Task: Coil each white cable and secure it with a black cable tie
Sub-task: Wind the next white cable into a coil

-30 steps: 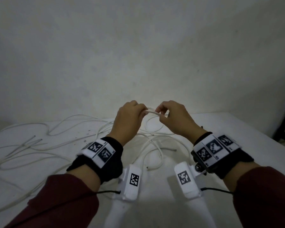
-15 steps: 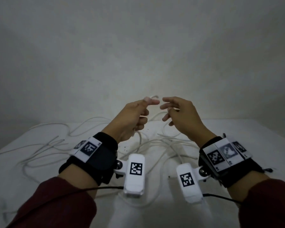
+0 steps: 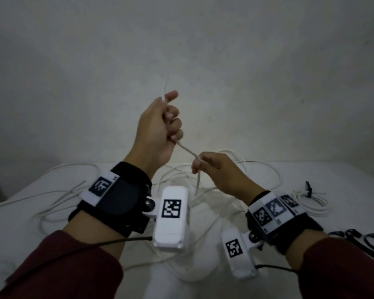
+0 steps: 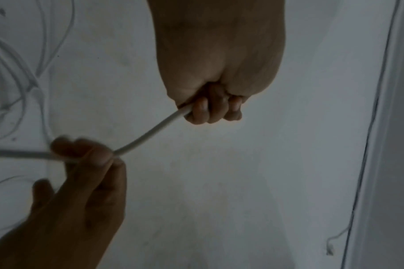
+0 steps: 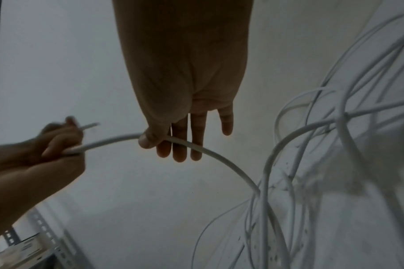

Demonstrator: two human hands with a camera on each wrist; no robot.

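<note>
A white cable (image 3: 187,150) runs taut between my two hands above the table. My left hand (image 3: 162,124) is raised in a fist round it, and the cable's free end (image 3: 165,87) sticks up past the thumb. Lower and to the right, my right hand (image 3: 205,165) pinches the same cable (image 5: 118,139) between thumb and fingers (image 5: 180,145), the other fingers fairly straight. From there the cable drops into a tangle of loose white cables (image 3: 181,186) on the table. In the left wrist view the fist (image 4: 210,109) holds the cable (image 4: 150,132).
A coiled white cable bound with a black tie (image 3: 309,199) lies at the right. Several loose black cable ties (image 3: 354,236) lie near the right edge. More white cable loops (image 3: 58,190) spread over the left of the white table (image 3: 20,223). A bare wall (image 3: 181,50) stands behind.
My left hand has risen and closed into a fist round the cable's end. My right hand has dropped and now pinches the cable further along, stretching a length between the hands.
</note>
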